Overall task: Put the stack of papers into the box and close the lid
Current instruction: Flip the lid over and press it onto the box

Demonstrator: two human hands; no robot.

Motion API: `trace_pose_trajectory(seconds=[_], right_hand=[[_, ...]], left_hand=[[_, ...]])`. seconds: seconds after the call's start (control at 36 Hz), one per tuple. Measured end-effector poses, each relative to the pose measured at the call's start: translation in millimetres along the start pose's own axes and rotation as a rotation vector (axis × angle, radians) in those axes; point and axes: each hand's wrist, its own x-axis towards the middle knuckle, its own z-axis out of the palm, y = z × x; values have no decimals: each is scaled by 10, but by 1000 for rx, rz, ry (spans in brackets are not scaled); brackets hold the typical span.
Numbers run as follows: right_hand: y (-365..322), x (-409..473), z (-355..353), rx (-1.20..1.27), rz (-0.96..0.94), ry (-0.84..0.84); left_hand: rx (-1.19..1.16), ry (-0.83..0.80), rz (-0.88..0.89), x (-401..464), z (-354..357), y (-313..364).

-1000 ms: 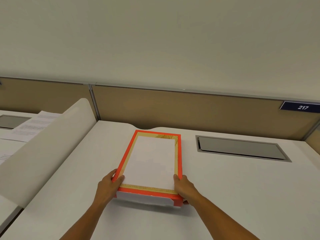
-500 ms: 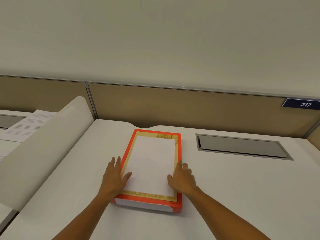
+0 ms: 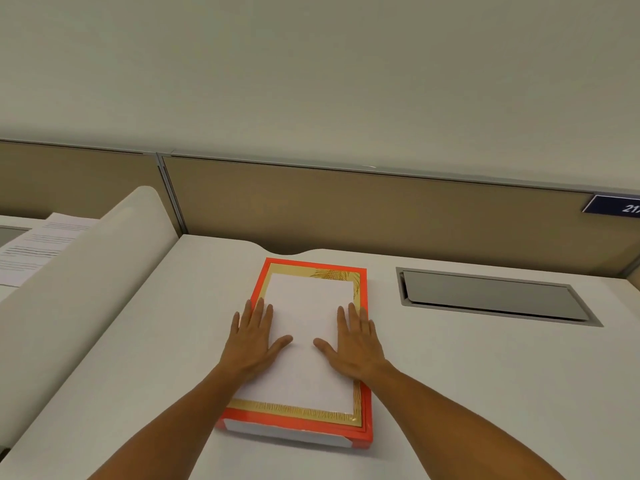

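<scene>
On a pale surface (image 3: 450,393), seen from above and slightly behind: an orange box (image 3: 360,434), lid on, long side running away from the viewer. White panel (image 3: 311,306) filling the lid's middle, framed by a gold patterned border and then the orange rim. Grey-white strip along the box's near side wall.

Left hand (image 3: 254,341) flat on the lid's left half, palm down, fingers (image 3: 259,308) spread wide and pointing away, outer ones reaching over the orange left edge, thumb angled toward the middle. Right hand (image 3: 353,344) mirroring it on the right half, palm down, fingers (image 3: 355,313) spread wide, thumb pointing inward. Thumb tips near each other, not touching. Nothing gripped; both palms simply pressed against the lid. Bare forearms entering from the bottom of the view.

No stack of papers visible at the box; cannot tell what lies beneath the lid.

Right of the box, well apart: grey rectangular hatch (image 3: 491,296) recessed into the surface. Behind, a low tan partition (image 3: 381,216) with a grey metal top rail, and a dark blue number plate (image 3: 613,205) at its far right, cut off by the frame. Left, a cream curved divider (image 3: 86,278) rising from the surface edge; beyond it, printed sheets (image 3: 38,244) lying on a neighbouring desk. Plain off-white wall above.
</scene>
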Motion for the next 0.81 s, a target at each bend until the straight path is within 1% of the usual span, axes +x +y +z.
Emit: trace_pose_trajectory(seconds=[0.25, 0.67, 0.81], right_hand=[[51, 67, 142, -28, 11, 25], [55, 89, 286, -59, 27, 66], [46, 64, 255, -54, 28, 55]], left_hand=[[71, 26, 8, 43, 140, -19], [96, 53, 3, 47, 244, -40], [93, 31, 2, 36, 233, -43]])
